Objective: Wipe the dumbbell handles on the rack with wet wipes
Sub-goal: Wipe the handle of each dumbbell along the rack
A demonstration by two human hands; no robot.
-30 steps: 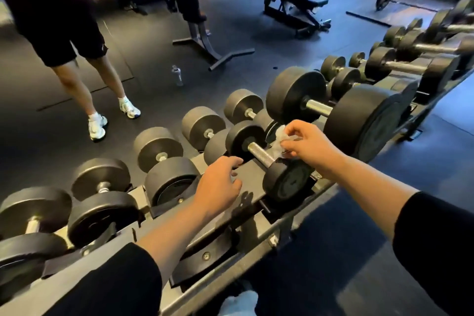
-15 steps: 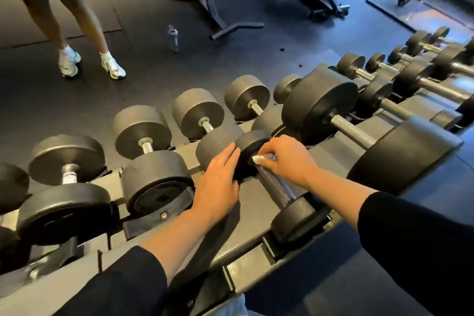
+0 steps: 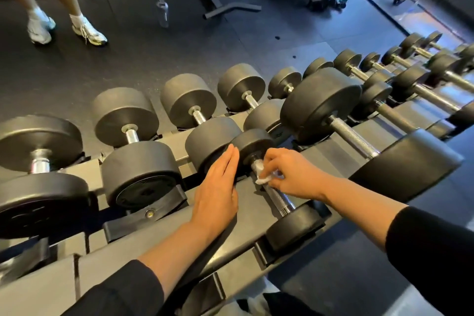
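A crumpled white wet wipe (image 3: 264, 179) is pinched in the right hand (image 3: 289, 174) and pressed against the far end of the knurled chrome handle (image 3: 278, 196) of a small black rubber-headed dumbbell (image 3: 295, 223), which lies across the sloped grey metal rack (image 3: 179, 259). The grip of the right hand is narrow, its fingers curled down around the wipe and partly over the bar, so that the cloth can be drawn along the metal. The left hand (image 3: 218, 187) is laid flat, fingers straight and together, against the side of the dumbbell's far head (image 3: 252, 145); by this, it is judged, the weight is kept from rolling or sliding while it is rubbed.

Room for the stroke is limited. The handle is bounded by a head at either end, and only the near stretch of bar is left uncovered for the wipe to travel. Just to the right, a much larger black dumbbell (image 3: 320, 102) stands close, with its own long handle (image 3: 354, 140) beside the right wrist. To the left, another black dumbbell head (image 3: 213, 141) is touching or nearly touching the left fingers. Below the rack's front edge, the dark floor is open.
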